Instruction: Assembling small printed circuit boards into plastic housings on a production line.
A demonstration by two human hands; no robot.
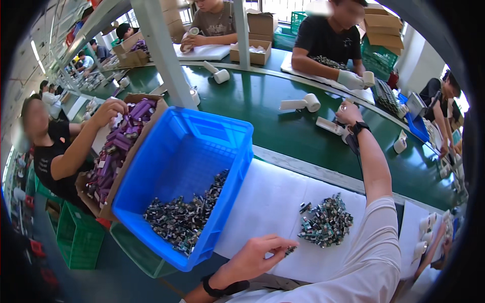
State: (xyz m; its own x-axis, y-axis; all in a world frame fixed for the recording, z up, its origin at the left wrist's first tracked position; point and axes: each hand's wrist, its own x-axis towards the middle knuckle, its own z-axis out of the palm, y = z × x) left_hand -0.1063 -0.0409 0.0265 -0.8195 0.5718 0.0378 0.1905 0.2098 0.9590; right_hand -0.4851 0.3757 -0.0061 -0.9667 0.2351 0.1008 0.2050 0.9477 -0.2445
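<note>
My left hand is closed in a pinch on a small circuit board, above the white work surface. A pile of small green and silver circuit boards lies to its right. My right hand reaches far over the green conveyor belt, its fingers curled on a white plastic part that they mostly hide. Just beside and below it lies a white handled housing. Another white housing with a round head rests on the belt to the left.
A blue crate, partly filled with small boards, stands on my left. Beyond it is a cardboard box of purple-wrapped cells, with a co-worker's hand in it. Across the belt, a co-worker's gloved hand holds a white part. A metal post rises there.
</note>
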